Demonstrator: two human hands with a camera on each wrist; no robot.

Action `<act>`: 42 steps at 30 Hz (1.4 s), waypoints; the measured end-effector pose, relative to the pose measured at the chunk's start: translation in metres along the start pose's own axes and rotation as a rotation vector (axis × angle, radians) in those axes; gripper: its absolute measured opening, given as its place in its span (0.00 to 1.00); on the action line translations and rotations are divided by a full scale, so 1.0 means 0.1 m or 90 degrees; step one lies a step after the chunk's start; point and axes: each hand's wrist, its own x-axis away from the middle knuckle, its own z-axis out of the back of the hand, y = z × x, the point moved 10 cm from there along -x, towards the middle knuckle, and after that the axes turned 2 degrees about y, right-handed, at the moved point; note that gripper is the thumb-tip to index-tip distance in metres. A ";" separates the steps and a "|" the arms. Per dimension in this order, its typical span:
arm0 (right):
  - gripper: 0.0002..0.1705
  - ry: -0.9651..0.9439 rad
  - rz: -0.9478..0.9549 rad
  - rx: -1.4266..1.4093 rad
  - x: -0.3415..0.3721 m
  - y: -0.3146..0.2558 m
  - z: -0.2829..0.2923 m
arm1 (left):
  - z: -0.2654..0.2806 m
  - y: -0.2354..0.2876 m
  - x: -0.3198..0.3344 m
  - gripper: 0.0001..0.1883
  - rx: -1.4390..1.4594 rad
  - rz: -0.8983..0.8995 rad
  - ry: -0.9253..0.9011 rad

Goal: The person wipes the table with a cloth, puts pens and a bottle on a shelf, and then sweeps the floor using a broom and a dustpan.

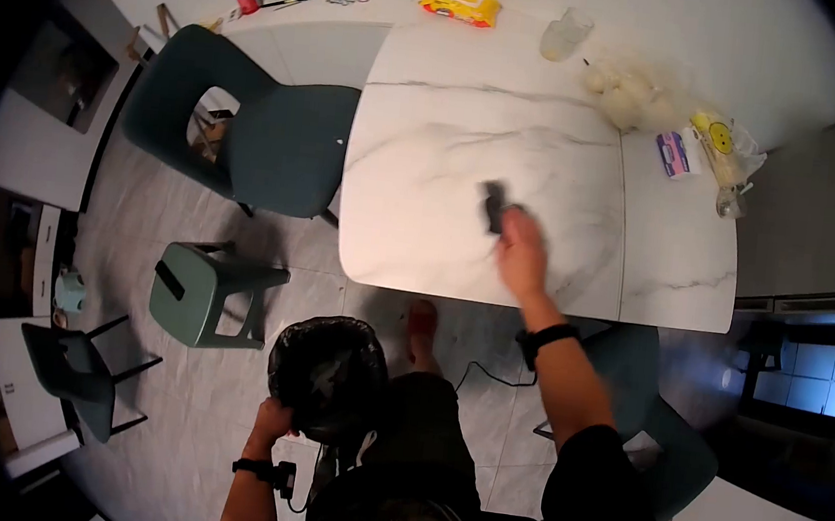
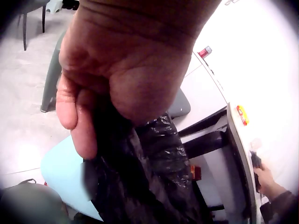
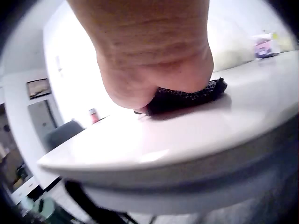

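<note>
Head view took in, largest of all, a white marble-patterned table point(image 1: 427, 161), with a rounded near-left corner and a seam marking off its right-hand section. A dark shell chair point(image 1: 293, 143) faced its left edge closely, so that side offered little passage. Lower down, apart from the table, a green stool point(image 1: 195, 291) stood on the tiles.

Next came a waste bin point(image 1: 333, 423) lined with black plastic, beside the person's legs, its mouth turned upward. A strip of floor showed between its rim and the table's near edge; it was probably placed there to be within reach without blocking the tabletop. Whether it rested on the floor could not be told.

On the table's far side, a clear bag of pale round items point(image 1: 629, 95) and a yellow wipes pack point(image 1: 459, 5) sat near the wall, apparently out of the arm's way.

The left hand point(image 1: 271, 419) pinched the bin's plastic-covered rim, likely to steady it and hold the liner; its thumb tip was hidden. The right hand point(image 1: 521, 255) gripped a dark cloth point(image 1: 492, 207), though the right wrist view hid the fingertips. The cloth lay bunched on the tabletop, left of the seam and inside the near edge, which the right forearm crossed. Open room spread leftward from it; on the right, past the seam, stood a small purple-and-white pack point(image 1: 673, 155).
</note>
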 end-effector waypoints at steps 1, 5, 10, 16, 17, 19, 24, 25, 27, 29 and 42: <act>0.22 -0.045 0.090 -0.024 0.13 -0.49 -0.11 | -0.12 -0.17 -0.13 0.16 0.028 0.020 -0.010; 0.23 -0.228 0.213 -0.087 0.44 -1.40 -0.25 | -0.35 -0.39 -0.42 0.14 -0.022 -0.015 0.000; 0.21 -0.140 0.107 -0.012 0.33 -0.87 -0.26 | -0.66 -0.79 -0.68 0.15 0.119 0.029 -0.019; 0.24 -0.124 0.088 0.032 0.34 -0.81 -0.31 | -1.17 -1.67 -0.94 0.17 0.354 0.128 -0.002; 0.23 -0.124 0.077 0.026 0.34 -0.80 -0.33 | -1.29 -1.88 -1.03 0.16 0.383 0.154 0.005; 0.25 -0.153 0.066 0.050 0.37 -0.76 -0.36 | -1.52 -2.30 -1.21 0.14 0.444 0.205 0.022; 0.27 -0.145 0.014 0.079 0.44 -0.43 -0.36 | -2.09 -3.08 -1.19 0.10 0.701 0.430 0.119; 0.27 -0.145 -0.009 0.087 0.45 -0.35 -0.35 | -2.13 -3.15 -1.13 0.10 0.745 0.462 0.148; 0.25 -0.149 0.002 0.073 0.44 -0.20 -0.33 | -2.40 -3.45 -1.04 0.12 0.794 0.515 0.191; 0.24 -0.179 -0.061 0.087 0.43 -0.12 -0.32 | -2.66 -3.64 -0.97 0.14 0.839 0.543 0.202; 0.24 -0.206 -0.040 0.246 0.37 -0.11 -0.27 | -4.20 -3.62 -0.69 0.25 1.297 0.538 0.132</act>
